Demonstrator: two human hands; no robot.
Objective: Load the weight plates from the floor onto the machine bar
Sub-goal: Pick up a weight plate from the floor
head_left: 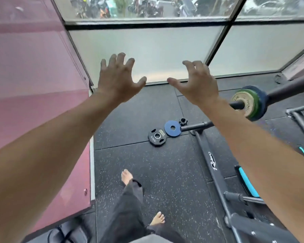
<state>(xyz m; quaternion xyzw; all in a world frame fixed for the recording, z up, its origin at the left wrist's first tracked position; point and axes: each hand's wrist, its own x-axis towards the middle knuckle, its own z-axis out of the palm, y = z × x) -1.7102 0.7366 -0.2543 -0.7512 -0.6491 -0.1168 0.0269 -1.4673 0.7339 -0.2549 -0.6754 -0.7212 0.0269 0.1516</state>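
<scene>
Both hands are held out empty with fingers spread: the left hand [118,79] and right hand [197,83] are raised well above the blue plate [172,128], so nothing is in either grip. The black plate [157,137] lies flat on the floor [130,116] touching the blue plate, with a collar [183,121] just beside; both are probably waiting to be loaded. The bar [288,88], up and to the right, already carries plates [249,104]. No containers are seen.
</scene>
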